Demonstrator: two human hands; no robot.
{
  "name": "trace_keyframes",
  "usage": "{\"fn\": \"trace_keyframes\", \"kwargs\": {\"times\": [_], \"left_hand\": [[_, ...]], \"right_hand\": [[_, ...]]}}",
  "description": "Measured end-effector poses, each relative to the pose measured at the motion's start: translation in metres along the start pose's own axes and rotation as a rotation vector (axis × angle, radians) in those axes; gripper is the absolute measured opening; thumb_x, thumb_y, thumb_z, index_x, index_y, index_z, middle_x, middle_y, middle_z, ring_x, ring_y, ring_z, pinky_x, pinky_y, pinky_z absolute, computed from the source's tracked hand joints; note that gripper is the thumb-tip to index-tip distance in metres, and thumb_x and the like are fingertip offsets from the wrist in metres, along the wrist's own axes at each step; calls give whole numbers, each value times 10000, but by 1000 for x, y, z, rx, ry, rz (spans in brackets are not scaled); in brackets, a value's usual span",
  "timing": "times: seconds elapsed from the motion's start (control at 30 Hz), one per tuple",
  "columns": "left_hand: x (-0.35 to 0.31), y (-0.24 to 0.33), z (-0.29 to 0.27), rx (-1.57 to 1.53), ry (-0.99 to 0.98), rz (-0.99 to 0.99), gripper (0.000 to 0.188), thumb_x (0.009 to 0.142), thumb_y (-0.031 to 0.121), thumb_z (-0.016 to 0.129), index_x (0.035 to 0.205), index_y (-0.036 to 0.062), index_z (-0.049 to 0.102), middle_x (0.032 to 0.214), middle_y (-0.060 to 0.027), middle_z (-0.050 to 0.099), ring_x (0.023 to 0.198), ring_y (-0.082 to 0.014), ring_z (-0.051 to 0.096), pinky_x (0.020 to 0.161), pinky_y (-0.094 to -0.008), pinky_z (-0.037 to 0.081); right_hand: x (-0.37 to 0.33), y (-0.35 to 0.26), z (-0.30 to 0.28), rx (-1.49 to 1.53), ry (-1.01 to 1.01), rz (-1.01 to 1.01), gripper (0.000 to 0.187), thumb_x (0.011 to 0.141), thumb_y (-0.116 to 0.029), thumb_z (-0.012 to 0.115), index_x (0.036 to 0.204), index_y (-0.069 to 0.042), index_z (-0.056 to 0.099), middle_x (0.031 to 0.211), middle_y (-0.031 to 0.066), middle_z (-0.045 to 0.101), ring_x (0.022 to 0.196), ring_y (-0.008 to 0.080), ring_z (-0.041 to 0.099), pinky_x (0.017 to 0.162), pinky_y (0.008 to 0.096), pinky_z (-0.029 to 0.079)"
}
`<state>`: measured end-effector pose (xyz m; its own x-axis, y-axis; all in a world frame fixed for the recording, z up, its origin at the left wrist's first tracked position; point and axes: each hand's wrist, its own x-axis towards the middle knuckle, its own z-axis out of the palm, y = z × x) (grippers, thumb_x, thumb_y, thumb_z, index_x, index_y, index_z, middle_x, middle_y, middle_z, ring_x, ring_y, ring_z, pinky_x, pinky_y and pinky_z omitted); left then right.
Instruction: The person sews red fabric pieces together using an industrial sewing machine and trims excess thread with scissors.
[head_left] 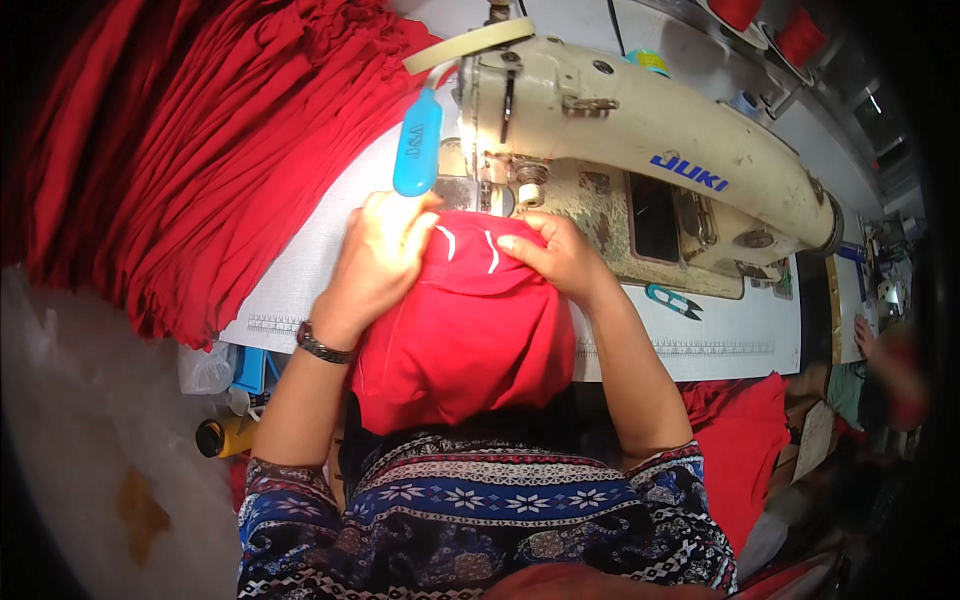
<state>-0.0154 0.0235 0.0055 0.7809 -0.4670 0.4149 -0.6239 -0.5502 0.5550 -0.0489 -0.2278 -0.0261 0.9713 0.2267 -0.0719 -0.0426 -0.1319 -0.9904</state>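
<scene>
A red garment (460,340) hangs from the sewing table's edge toward my lap, its upper edge in front of the sewing machine's needle area. Two short white strips (491,252) show on its upper part. My left hand (385,245), with a dark band at the wrist, grips the garment's left upper edge, close to the presser foot. On the right upper edge, my right hand (562,258) pinches the cloth, thumb on top beside one white strip. The cream sewing machine (640,115) stands just beyond both hands. Cloth hides some fingertips.
Red fabric pieces (230,130) are heaped at the left. Teal-handled thread snips (673,300) lie right of my right arm. A blue lamp (418,145) hangs by the needle. More red cloth (735,440) hangs at the right; another person's hand (864,335) is far right.
</scene>
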Motion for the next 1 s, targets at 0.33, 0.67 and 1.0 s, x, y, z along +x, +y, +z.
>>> {"fn": "trace_keyframes", "kwargs": {"times": [0.33, 0.67, 1.0], "left_hand": [[13, -11, 20, -50, -305, -225, 229, 948, 265, 623, 1071, 74, 653, 989, -131, 651, 1029, -313, 592, 926, -437, 384], [7, 19, 22, 16, 137, 177, 105, 801, 72, 740, 900, 68, 705, 841, -69, 665, 840, -259, 639, 826, -393, 464], [10, 34, 43, 436, 180, 378, 146, 759, 127, 757, 870, 158, 668, 814, 6, 597, 806, -189, 598, 877, -412, 423]], "right_hand": [[-1, -2, -4, 24, 13, 28, 229, 934, -156, 637, 1056, 24, 706, 894, 10, 709, 798, 66, 606, 722, 267, 509], [0, -4, -2, 70, 27, 47, 267, 987, -213, 620, 1016, 36, 713, 899, 10, 708, 821, 57, 586, 737, 269, 499], [5, 7, -1, 57, 47, 11, 278, 998, -224, 616, 982, 38, 705, 824, -34, 651, 777, 49, 537, 694, 276, 480]]}}
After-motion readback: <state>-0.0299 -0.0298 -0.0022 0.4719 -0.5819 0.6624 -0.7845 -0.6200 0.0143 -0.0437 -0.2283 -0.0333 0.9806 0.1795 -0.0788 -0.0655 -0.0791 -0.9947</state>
